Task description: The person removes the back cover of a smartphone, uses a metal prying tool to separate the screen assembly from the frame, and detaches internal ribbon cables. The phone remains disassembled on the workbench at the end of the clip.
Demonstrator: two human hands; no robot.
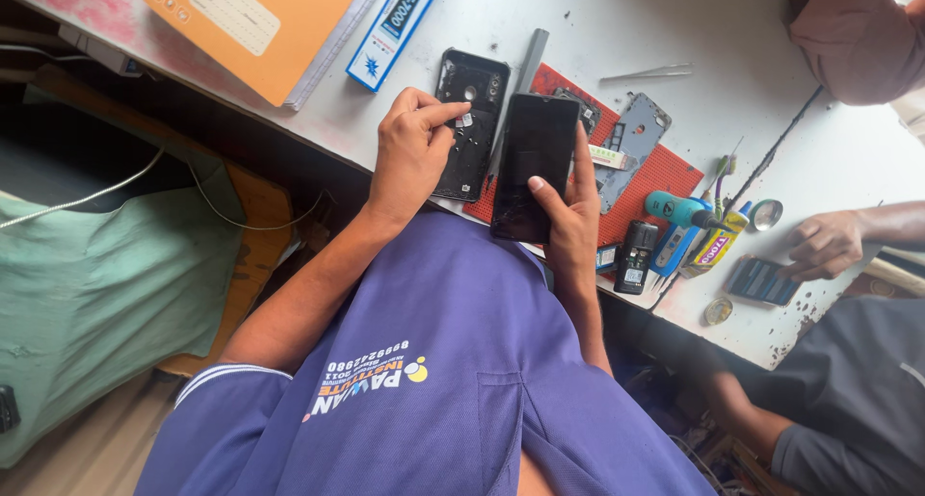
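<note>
At the upper left of the frame lies an orange notebook (pixel 258 19) with a blue box (pixel 395 26) beside it, and just right of those the person's left hand (pixel 409 154) is pinched narrow, thumb and forefinger meeting over a small part at the upper left edge of the open phone back (pixel 470 120), which lies flat on the white table (pixel 829 159) with its long axis running up and down the frame. Immediately right, touching that shell's edge, the right hand (pixel 568 217) grips a dark phone (pixel 533 164) from below (screen up, long axis parallel to the shell), over a red mat (pixel 655 173). At the far right another person's hand (pixel 824 246) rests by a second phone (pixel 759 280).
</note>
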